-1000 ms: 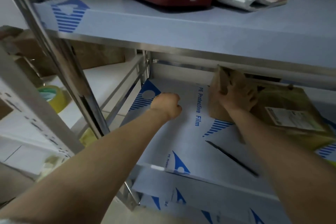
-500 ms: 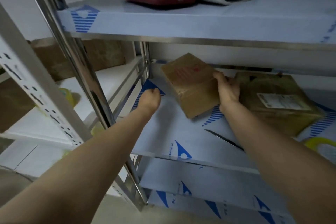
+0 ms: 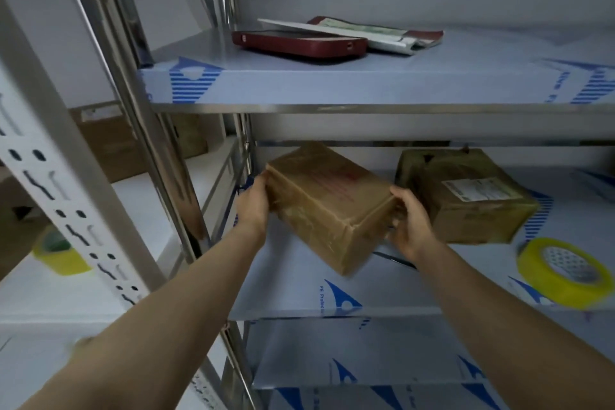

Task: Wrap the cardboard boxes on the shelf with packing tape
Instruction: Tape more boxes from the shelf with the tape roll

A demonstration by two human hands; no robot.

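Held box (image 3: pixel 327 206): brown cardboard, rectangular. Glossy clear tape already covers its faces and lies wrinkled along the edges. Faint red print on the top face, unreadable. The box sits between the hands over the middle shelf (image 3: pixel 382 289), tilted with its near corner lowest. Cannot tell whether that corner touches the shelf.

Left hand (image 3: pixel 253 201): clasps the box's left end, fingers wrapped behind it.
Right hand (image 3: pixel 407 223): grips the box's right end, thumb on the top edge, fingers curled underneath.

Second box (image 3: pixel 466 196): just right of the right hand, flat on the same shelf. Darker, shiny taped cardboard with a white printed label on top; its far left corner looks torn or dented.

Tape roll (image 3: pixel 562 273): yellowish, translucent, wide round core. It lies on its side to the right of the right hand, nearer the shelf's front edge.

The shelf boards are smooth, covered in pale film with blue triangle marks; the frame is polished metal.

Upper shelf (image 3: pixel 332 83), above both hands: holds a flat dark-red case (image 3: pixel 299 43) with rounded corners and, touching its far side, a flat white packet (image 3: pixel 366 33).

Left of the left hand, on a separate white rack (image 3: pixel 149 210): another yellowish roll (image 3: pixel 60 251) and brown cartons (image 3: pixel 113 143) behind it.
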